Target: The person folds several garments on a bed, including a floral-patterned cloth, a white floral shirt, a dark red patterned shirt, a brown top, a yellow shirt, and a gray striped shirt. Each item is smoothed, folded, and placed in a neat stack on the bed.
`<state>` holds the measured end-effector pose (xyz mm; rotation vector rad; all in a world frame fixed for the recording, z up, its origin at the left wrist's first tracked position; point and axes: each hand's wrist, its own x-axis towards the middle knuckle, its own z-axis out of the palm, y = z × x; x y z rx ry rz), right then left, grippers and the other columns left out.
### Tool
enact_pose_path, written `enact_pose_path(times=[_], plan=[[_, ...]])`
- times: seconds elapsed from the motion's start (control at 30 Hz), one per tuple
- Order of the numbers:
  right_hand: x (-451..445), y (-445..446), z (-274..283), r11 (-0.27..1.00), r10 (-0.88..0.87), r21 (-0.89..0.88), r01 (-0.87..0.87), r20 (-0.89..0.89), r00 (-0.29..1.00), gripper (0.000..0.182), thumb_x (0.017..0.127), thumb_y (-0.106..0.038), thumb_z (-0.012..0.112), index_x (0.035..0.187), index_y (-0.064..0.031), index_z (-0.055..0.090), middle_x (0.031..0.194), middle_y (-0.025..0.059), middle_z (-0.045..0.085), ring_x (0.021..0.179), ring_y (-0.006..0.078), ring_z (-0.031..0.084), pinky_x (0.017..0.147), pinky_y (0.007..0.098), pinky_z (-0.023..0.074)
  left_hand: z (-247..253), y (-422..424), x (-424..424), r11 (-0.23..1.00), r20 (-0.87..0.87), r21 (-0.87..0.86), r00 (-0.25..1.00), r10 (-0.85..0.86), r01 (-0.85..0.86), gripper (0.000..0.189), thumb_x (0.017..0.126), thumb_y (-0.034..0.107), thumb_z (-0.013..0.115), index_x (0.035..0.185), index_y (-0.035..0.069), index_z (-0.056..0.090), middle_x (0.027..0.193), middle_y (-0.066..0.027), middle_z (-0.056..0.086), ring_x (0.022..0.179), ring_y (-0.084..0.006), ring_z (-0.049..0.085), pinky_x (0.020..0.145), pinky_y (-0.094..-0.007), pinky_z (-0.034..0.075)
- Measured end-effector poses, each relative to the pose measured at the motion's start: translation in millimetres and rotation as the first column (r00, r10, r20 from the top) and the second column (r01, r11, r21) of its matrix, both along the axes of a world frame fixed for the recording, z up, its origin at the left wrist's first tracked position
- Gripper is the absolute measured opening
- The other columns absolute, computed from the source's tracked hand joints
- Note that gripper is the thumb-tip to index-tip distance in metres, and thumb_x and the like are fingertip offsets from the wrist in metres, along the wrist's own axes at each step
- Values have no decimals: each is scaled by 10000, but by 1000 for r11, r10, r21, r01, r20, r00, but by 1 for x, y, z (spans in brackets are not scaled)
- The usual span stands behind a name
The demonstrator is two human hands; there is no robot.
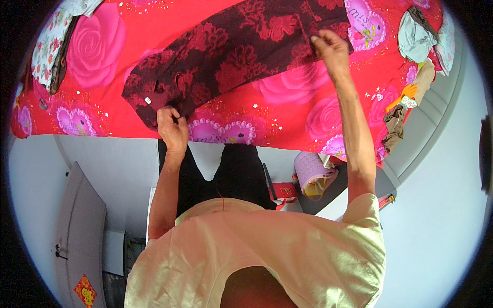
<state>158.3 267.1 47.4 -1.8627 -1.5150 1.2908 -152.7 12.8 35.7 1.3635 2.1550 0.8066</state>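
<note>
A long dark maroon garment (238,57) with red flower patterns lies across a red rose-print bedspread (146,15). It looks folded lengthwise, and a small white tag (148,101) shows near its left end. At its lower left edge, my left hand (172,127) is curled with the fabric pinched between thumb and fingers. Farther up and to the right, my right hand (332,48) has its fingers bent onto the cloth near the right end, where a raised line in the fabric runs to the fingertips. The garment's far edge is partly cut off by the top of the picture.
Folded clothes (54,50) lie at the bed's left. Along the right side are a pale blue cloth (416,36), an orange hand-shaped object (406,94) and a brown cloth (394,125), near a padded headboard (431,115). A lilac basket (312,171) stands below the bed edge.
</note>
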Motion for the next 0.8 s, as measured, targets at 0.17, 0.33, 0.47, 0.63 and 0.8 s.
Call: enact_pose_path(times=[0.17,0.33,0.47,0.63,0.8], plan=[[11,5,72,997,-40,49,61,-344,938,123,768,-22,596,890,-20,585,663,-20,526,514,49,444,459,184,328,2,-1,4,999,-54,16,998,-44,45,226,563,-116,516,722,21,432,765,-130,470,743,-308,482,656,-365,409],[79,-54,9,983,-132,-146,108,-169,977,140,767,16,551,899,-24,568,699,-11,550,576,65,503,529,193,400,-3,-4,10,980,-125,-61,973,-194,188,225,569,-85,552,731,35,453,804,-127,484,776,-312,491,656,-389,417],[102,-79,-44,948,-125,-308,85,-114,986,133,779,11,532,905,-21,562,734,-6,559,621,65,514,563,197,417,-4,-3,15,953,-117,-167,955,-274,253,222,571,-55,576,733,44,462,814,-119,488,788,-310,492,649,-396,423],[79,-64,-37,977,-170,-152,152,-114,979,129,795,-44,557,919,-9,561,769,9,573,647,68,508,581,205,421,-1,-5,14,911,-124,-242,920,-371,334,234,570,-23,605,749,42,470,819,-109,490,794,-301,493,645,-400,426],[69,-44,-62,988,-113,108,112,2,994,278,743,-177,667,921,6,558,746,28,555,635,96,497,584,241,429,5,7,17,901,-64,-206,913,-403,383,247,616,83,660,774,33,476,883,-115,525,814,-304,498,679,-389,428]])
